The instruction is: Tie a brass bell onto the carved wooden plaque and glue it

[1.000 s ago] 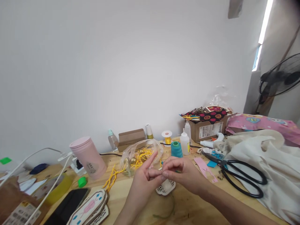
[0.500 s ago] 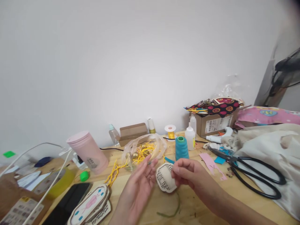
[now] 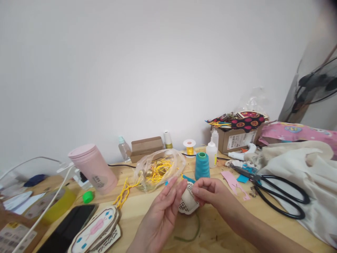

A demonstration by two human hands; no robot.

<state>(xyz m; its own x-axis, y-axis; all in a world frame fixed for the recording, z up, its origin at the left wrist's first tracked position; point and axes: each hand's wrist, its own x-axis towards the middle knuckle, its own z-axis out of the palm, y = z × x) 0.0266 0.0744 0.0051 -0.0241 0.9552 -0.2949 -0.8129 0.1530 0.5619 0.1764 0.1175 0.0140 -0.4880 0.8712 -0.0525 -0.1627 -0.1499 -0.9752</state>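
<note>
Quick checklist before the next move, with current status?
1. Left hand free: ok, fingers loosely extended, no held item visible.
2. Right hand pinch loaded: cannot tell; thumb and forefinger meet, contents unreadable.
3. Latticed wooden piece fully in sight: not ok, hands partly cover it.
4. Black-handled scissors apart from both hands: ok, off beyond the right hand.
5. Teal thread cone upright: ok.
6. Table free of loose cord: not ok, green cord lies nearer the wearer than the wooden piece.
</note>
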